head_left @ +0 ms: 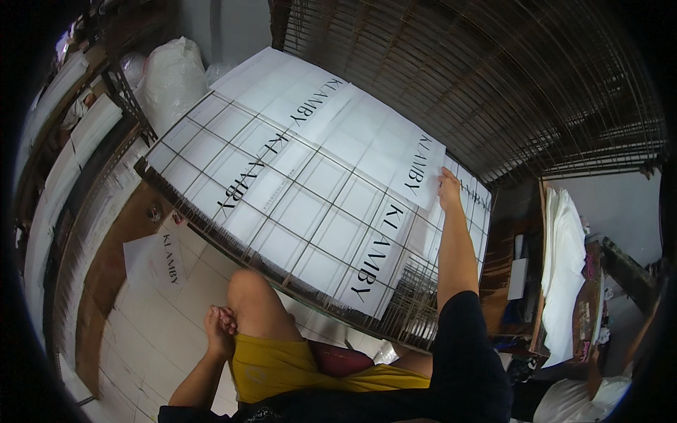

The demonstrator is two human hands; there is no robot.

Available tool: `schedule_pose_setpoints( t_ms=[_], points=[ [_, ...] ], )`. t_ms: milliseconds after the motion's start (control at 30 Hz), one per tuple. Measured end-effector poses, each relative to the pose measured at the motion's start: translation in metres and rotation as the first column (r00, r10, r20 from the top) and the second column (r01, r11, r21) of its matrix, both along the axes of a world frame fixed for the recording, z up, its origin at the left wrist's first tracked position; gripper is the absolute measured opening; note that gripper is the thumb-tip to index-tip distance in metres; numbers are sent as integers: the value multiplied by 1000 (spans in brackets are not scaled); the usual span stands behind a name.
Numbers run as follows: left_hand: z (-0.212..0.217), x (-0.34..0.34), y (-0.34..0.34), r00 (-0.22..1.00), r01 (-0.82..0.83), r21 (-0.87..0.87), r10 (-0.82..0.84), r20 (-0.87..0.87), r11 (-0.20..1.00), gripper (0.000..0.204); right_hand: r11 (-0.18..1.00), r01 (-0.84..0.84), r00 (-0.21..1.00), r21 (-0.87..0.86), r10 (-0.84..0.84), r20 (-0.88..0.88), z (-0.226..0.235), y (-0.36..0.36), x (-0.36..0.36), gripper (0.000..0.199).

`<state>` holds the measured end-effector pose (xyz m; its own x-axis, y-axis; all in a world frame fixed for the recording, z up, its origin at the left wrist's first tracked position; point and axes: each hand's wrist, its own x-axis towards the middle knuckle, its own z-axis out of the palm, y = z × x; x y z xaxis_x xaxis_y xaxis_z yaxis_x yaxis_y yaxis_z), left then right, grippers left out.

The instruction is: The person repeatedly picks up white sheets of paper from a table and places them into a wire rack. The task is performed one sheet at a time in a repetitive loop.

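Observation:
My right hand (448,189) reaches forward over a wire drying rack (305,242) and pinches the right corner of a white printed sheet (381,137). That sheet lies on the upper side of the rack, with large black lettering along its right end. Beside it on the left lies another printed sheet (271,81). Beneath the wire grid, more white printed sheets (296,271) show through. My left hand (221,326) is curled closed beside my bare knee, and nothing shows in its fingers.
Raised wire racks (451,63) stand behind the sheets. A stuffed white plastic bag (175,81) is at the back left, near stacked shelves (77,158). One printed sheet (155,262) lies low at the left. White sheets (562,268) hang at the right, near another person (575,400).

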<state>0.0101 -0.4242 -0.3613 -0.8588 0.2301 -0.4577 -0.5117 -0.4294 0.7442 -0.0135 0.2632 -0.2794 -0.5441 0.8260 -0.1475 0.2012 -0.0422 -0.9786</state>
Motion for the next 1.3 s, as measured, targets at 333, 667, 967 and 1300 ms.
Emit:
schedule_pose_setpoints(
  t_ms=[333, 667, 967, 1300],
  points=[
    [1, -1, 5, 998, 31, -75, -35, -55, 997, 28, 825, 55, 997, 563, -14, -76, 42, -46, 80, 47],
    [31, 22, 40, 673, 58, -679, -531, -515, 732, 20, -138, 47, 792, 989, -598, -121, 153, -144, 354, 24],
    [84, 53, 111, -195, -203, -975, -979, -51, 92, 35, -99, 71, 610, 993, -783, -122, 106, -131, 510, 25],
    [9, 110, 176, -494, 334, -920, -869, 17, -208, 57, -283, 160, 509, 946, -797, -325, 86, -120, 500, 24]
  ],
)
